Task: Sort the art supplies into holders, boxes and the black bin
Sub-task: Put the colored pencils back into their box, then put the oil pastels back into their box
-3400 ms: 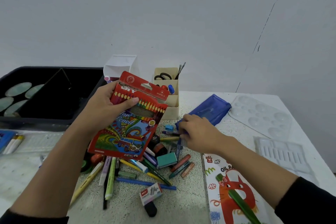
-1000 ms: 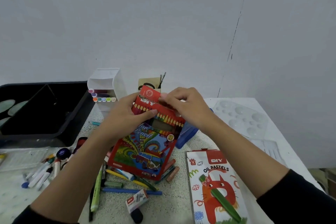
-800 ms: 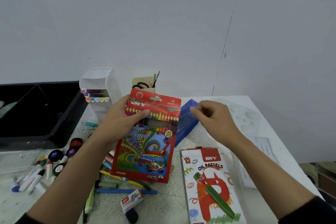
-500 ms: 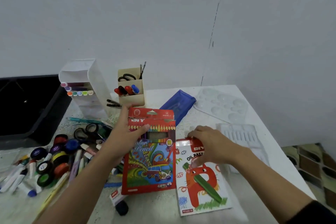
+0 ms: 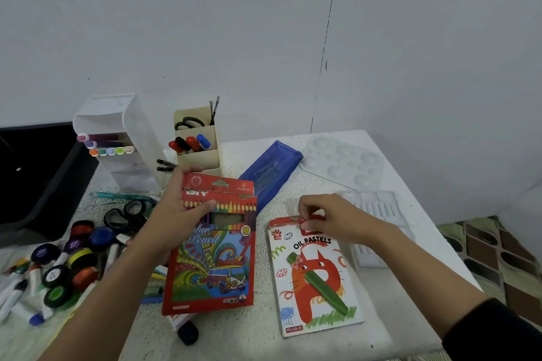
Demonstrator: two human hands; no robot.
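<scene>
My hands at two boxes on a cluttered white table [image 5: 258,331].
The red coloured-pencil box [image 5: 214,267] is held at centre, my left hand [image 5: 176,214] gripping its top, thumb across the front; just right, the oil pastels box [image 5: 313,281] lies flat on the table, my right hand [image 5: 328,220] pinching its red top flap.

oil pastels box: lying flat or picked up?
Lying flat, face up on the table: the oil pastels box shows its whole cover; the right hand pinches its red top edge.
</scene>
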